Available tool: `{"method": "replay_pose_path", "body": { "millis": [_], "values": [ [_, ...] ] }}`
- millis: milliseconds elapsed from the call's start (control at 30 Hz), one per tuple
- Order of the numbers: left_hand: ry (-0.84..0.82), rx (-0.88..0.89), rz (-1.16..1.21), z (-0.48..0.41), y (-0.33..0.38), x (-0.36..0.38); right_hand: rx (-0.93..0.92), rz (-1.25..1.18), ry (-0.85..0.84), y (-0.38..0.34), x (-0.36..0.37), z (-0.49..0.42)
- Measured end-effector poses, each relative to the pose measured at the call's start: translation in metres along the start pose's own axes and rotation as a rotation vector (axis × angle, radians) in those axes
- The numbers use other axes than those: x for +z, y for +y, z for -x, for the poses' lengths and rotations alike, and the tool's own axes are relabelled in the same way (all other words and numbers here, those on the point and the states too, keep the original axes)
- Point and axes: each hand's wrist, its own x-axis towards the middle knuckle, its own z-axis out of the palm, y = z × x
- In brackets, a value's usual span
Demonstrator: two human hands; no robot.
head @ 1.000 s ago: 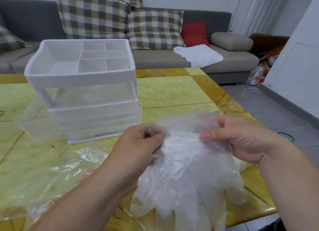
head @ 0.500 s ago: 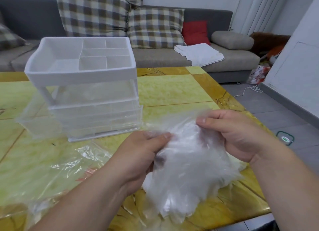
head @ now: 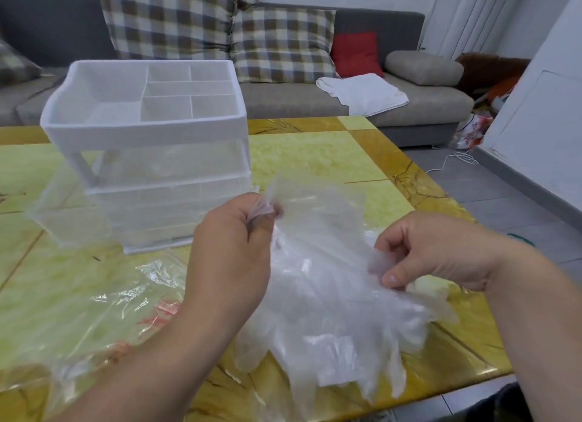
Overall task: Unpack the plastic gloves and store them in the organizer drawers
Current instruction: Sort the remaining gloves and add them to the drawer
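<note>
Both hands hold the gloves (head: pixel 330 295) above the near part of the table (head: pixel 315 156). The left hand (head: pixel 233 248) pinches an upper corner of the stack at the cuff end. The right hand (head: pixel 434 254) is well apart from it, fingers curled and thumb pinching the stack's right edge. The organizer (head: pixel 141 131) stands just behind the left hand, its divided top tray bare. A clear drawer (head: pixel 63 223) seems to jut out at its lower left, though its outline is faint. The bag (head: pixel 94 311) lies flat and crumpled under the left forearm. The step looks like squaring up the loose stack before it goes in a drawer. The film is thin and slippery, so I would keep a firm pinch through all the layers at the cuffs. I would fold the dangling glove fingers up underneath, then carry the bundle low so no sheet slides off. Half a second earlier the right hand was gripping the top of the stack close to the left hand. It has since dropped to the side edge. The hands have moved apart, and the bunched stack has spread out flatter, with the glove fingers fanning toward the near table edge.
</note>
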Motion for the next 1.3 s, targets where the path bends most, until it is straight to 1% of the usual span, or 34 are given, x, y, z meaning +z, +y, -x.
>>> {"method": "replay_pose_path", "body": {
  "millis": [67,133,267,333,367,433,467,567,633,700,767,833,900,933,1000,1067,1133,1200,1233,1300],
  "values": [
    [0.013,0.028,-0.039,-0.001,0.001,-0.002,0.034,0.121,0.008,0.004,-0.003,0.0],
    [0.015,0.029,-0.036,-0.003,0.003,-0.004,0.018,0.047,0.016,0.006,-0.006,0.0],
    [-0.002,0.016,-0.012,-0.002,0.004,-0.005,-0.244,-0.173,-0.044,-0.009,0.008,-0.003],
    [-0.009,-0.01,0.012,-0.003,0.002,-0.004,-0.296,-0.184,0.032,-0.011,0.019,-0.01],
    [-0.01,-0.028,0.025,-0.004,0.001,-0.004,-0.298,-0.145,0.114,-0.011,0.021,-0.014],
    [-0.017,-0.048,0.026,-0.007,-0.002,-0.006,-0.252,-0.068,0.262,-0.009,0.017,-0.019],
    [-0.024,-0.051,0.02,-0.008,-0.004,-0.007,-0.221,-0.045,0.294,-0.009,0.013,-0.019],
    [-0.044,-0.051,0.018,-0.01,-0.006,-0.008,-0.191,-0.134,0.265,-0.003,0.002,-0.013],
    [-0.056,-0.036,0.02,-0.01,-0.005,-0.007,-0.199,-0.191,0.175,0.002,0.0,-0.01],
    [-0.087,-0.037,0.056,-0.009,-0.004,-0.005,-0.257,-0.275,0.062,-0.002,0.004,-0.008],
    [-0.137,-0.051,0.119,-0.008,-0.003,-0.004,-0.359,-0.37,-0.02,-0.009,0.014,-0.009],
    [-0.169,-0.057,0.158,-0.007,-0.003,-0.003,-0.381,-0.482,0.016,-0.015,0.026,-0.014],
    [-0.187,-0.068,0.168,-0.007,-0.005,0.0,-0.35,-0.495,0.14,-0.014,0.032,-0.021],
    [-0.193,-0.09,0.189,-0.007,-0.006,0.0,-0.337,-0.483,0.183,-0.013,0.033,-0.024],
    [-0.252,-0.19,0.307,-0.009,-0.006,-0.004,-0.323,-0.502,0.185,-0.011,0.032,-0.027],
    [-0.408,-0.373,0.49,-0.008,-0.005,-0.007,-0.321,-0.521,0.136,-0.013,0.031,-0.025],
    [-0.498,-0.53,0.605,-0.006,-0.003,-0.009,-0.32,-0.497,0.108,-0.016,0.033,-0.022],
    [-0.501,-0.569,0.582,-0.004,-0.002,-0.008,-0.302,-0.477,0.125,-0.016,0.033,-0.022],
    [-0.499,-0.521,0.517,-0.004,-0.003,-0.009,-0.281,-0.476,0.166,-0.016,0.032,-0.024],
    [-0.486,-0.346,0.282,-0.008,-0.005,-0.016,-0.206,-0.459,0.339,-0.009,0.026,-0.03]
  ]
}}
